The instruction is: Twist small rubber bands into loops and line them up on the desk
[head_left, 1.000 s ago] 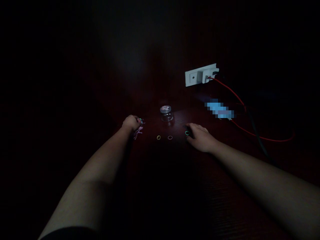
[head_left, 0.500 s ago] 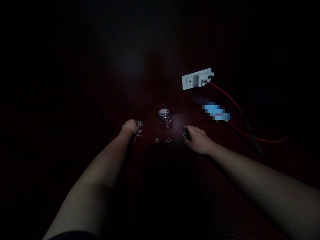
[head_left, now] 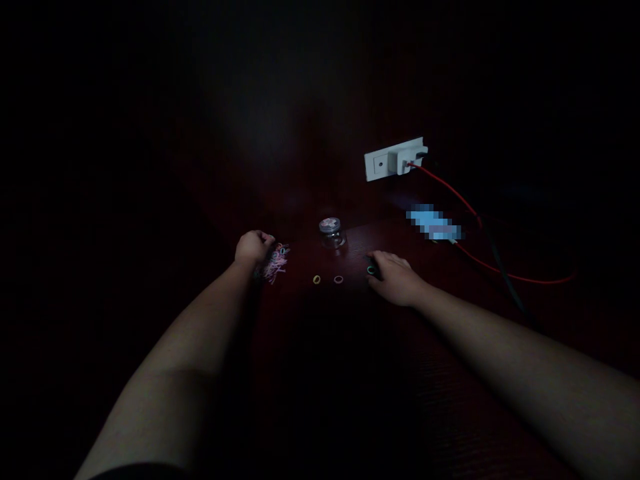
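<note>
The scene is very dark. My left hand (head_left: 254,245) is curled shut over a bunch of small pink and coloured elastic bands (head_left: 275,261) on a dark reddish table (head_left: 450,400). My right hand (head_left: 395,277) lies low on the table, its fingertips on a small green band (head_left: 371,270). Between the hands lie a yellow band (head_left: 317,279) and a brownish band (head_left: 339,279). A small clear jar (head_left: 333,232) with a patterned lid stands just beyond them.
A white wall socket (head_left: 385,162) holds a plug with a red cable (head_left: 500,273) that runs right across the table. A blurred light-blue object (head_left: 434,224) lies at the back right. A dark cable (head_left: 505,280) crosses the red one.
My left hand has lifted slightly and drawn back, so more of the pink bunch of bands shows beneath it. My right hand has stayed on the green band.
</note>
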Available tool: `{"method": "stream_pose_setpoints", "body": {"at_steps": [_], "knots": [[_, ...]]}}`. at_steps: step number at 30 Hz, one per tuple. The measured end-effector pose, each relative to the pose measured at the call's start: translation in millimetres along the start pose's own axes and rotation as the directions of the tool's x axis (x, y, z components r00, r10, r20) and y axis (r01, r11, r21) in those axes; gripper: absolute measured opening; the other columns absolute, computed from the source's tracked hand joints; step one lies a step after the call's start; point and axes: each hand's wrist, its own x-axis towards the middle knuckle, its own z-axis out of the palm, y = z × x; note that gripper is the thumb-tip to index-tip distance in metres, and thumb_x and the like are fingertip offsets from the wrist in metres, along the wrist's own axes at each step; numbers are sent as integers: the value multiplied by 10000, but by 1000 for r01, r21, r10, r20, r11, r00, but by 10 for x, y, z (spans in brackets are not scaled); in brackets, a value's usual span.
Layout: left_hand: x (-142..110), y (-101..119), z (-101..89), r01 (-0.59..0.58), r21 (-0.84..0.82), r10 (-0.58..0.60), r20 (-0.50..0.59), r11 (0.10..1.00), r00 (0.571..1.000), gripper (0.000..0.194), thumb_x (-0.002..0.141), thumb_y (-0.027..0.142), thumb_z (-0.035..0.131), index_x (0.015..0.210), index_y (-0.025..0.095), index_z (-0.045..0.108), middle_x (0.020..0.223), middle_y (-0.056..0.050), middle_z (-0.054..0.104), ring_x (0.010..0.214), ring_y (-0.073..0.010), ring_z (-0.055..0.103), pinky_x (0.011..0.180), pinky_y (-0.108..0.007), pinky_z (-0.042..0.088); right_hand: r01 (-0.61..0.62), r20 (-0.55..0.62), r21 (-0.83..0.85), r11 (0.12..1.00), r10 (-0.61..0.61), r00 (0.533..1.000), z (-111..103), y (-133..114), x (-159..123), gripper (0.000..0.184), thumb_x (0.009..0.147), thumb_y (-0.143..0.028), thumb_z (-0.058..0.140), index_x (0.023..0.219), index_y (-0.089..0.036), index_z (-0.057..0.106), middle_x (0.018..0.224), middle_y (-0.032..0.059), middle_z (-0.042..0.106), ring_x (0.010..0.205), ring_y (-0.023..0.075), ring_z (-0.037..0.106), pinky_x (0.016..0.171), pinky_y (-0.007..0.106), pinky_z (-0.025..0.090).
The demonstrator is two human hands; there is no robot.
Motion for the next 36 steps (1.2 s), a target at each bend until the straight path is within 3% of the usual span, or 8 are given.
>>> {"method": "stream_pose_setpoints", "body": {"at_steps": [4, 17, 21, 30, 33, 36], "knots": [[-11, -40, -76, -17, 12, 18, -62, 1000, 998, 221, 830, 359, 541, 902, 186, 660, 923, -70, 719, 790, -163, 641, 709, -238, 463, 2, -3, 1, 1000, -2, 1000, 5, 3, 1, 523, 819, -352, 510, 1301, -155, 462, 1284, 155, 552, 1199, 309, 486, 977, 443, 361], [-54, -217, -113, -12, -26, 12, 22, 1000, 1000, 243, 763, 191, 602, 983, 193, 706, 1041, -83, 714, 962, -209, 654, 880, -283, 470, 12, -6, -13, 1000, -13, 1000, 1, -1, 2, 548, 815, -415, 531, 1288, -147, 460, 1265, 161, 559, 1198, 311, 489, 972, 442, 376], [-60, -310, -73, 19, -130, -16, 22, 991, 1000, 301, 757, 191, 612, 1052, 174, 674, 1022, -85, 715, 876, -181, 669, 812, -264, 499, 18, -10, -10, 1000, -18, 1000, 9, 7, 4, 560, 814, -430, 530, 1289, -143, 462, 1269, 160, 556, 1197, 319, 488, 975, 454, 377], [-90, -329, -34, 6, -438, 1, 16, 899, 1000, 237, 684, 165, 653, 914, 113, 677, 887, -100, 712, 754, -172, 656, 729, -281, 526, 28, -13, -29, 999, -29, 1000, 27, 20, 13, 560, 810, -438, 528, 1281, -142, 471, 1267, 161, 557, 1188, 328, 490, 975, 457, 378], [-240, -206, -1, -4, -552, -1, -8, 834, 1000, 256, 681, 181, 665, 926, 105, 661, 901, -104, 710, 752, -160, 662, 727, -280, 534, 29, -19, -36, 999, -30, 999, 34, 17, 12, 559, 808, -439, 530, 1279, -142, 468, 1265, 158, 559, 1182, 328, 493, 973, 458, 383], [-557, -59, 112, -7, -656, -20, -35, 755, 999, 318, 722, 244, 643, 1005, 99, 631, 917, -111, 710, 743, -163, 672, 712, -301, 545, 23, -22, -44, 999, -24, 999, 35, 9, 12, 556, 809, -437, 531, 1278, -143, 466, 1263, 155, 559, 1183, 328, 492, 974, 462, 381]]}}
